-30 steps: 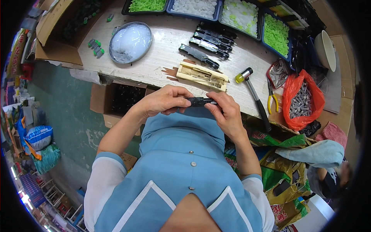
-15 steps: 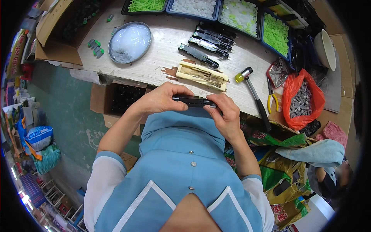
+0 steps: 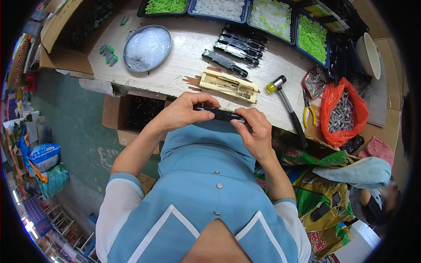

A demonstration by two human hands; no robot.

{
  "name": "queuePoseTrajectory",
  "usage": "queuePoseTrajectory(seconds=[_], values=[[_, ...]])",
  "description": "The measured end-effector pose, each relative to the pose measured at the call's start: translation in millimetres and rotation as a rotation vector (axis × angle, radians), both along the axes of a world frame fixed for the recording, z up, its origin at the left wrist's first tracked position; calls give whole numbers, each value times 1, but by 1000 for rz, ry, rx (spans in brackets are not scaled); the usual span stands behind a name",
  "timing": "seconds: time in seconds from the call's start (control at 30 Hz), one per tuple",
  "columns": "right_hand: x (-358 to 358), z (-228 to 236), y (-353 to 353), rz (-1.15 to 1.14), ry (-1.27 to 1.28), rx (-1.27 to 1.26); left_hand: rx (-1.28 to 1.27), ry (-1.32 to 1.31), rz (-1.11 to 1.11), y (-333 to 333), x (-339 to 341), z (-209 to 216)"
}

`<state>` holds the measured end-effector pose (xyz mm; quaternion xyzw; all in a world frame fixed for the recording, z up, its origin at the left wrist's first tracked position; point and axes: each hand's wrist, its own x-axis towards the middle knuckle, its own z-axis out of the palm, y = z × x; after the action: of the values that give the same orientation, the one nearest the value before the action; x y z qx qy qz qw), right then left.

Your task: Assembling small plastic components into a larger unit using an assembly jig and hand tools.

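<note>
A long black plastic part [image 3: 225, 115] is held level in front of my waist, just off the table's near edge. My left hand [image 3: 186, 109] grips its left end between thumb and fingers. The right end sits in the pinch of my right hand [image 3: 253, 128], with a small grey bit showing by the thumb. My fingers cover both ends, so its exact kind cannot be made out. Right beyond my hands lies a cream-coloured holding block [image 3: 229, 86] with a long slot. Several similar black parts [image 3: 237, 49] lie in a row behind it.
A hammer [image 3: 285, 105] and yellow-handled pliers [image 3: 309, 115] lie to the right, beside a red bag [image 3: 344, 111] of grey pieces. A bowl of whitish grease [image 3: 148, 47] stands left. Trays of green and white pieces [image 3: 312, 39] line the back. An open carton [image 3: 118, 111] sits under the table edge.
The black part has tilted and turned slightly in my fingers, and more of its upper left side shows. Both hands keep nearly the same place.
</note>
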<state>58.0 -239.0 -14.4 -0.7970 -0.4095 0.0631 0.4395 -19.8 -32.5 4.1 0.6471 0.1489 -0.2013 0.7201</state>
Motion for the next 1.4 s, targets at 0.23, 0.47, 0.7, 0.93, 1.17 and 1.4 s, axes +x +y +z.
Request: queuePoseTrajectory(seconds=[0.23,0.47,0.7,0.93,1.17,1.4], values=[[-4,-5,1,-6,-31,-5,-35,-20,106,-3,-1,-8],[-3,-3,0,-12,-58,-12,-53,-12,94,-2,1,-5],[-4,-9,1,6,-92,12,-75,-45,150,-3,0,-20],[-2,9,8,94,-87,-156,-87,41,95,-3,1,-7],[0,8,10,116,-259,-110,315,-589,-80,-6,-3,-10],[2,7,10,96,-252,-11,692,-910,-3,-18,-8,-13]])
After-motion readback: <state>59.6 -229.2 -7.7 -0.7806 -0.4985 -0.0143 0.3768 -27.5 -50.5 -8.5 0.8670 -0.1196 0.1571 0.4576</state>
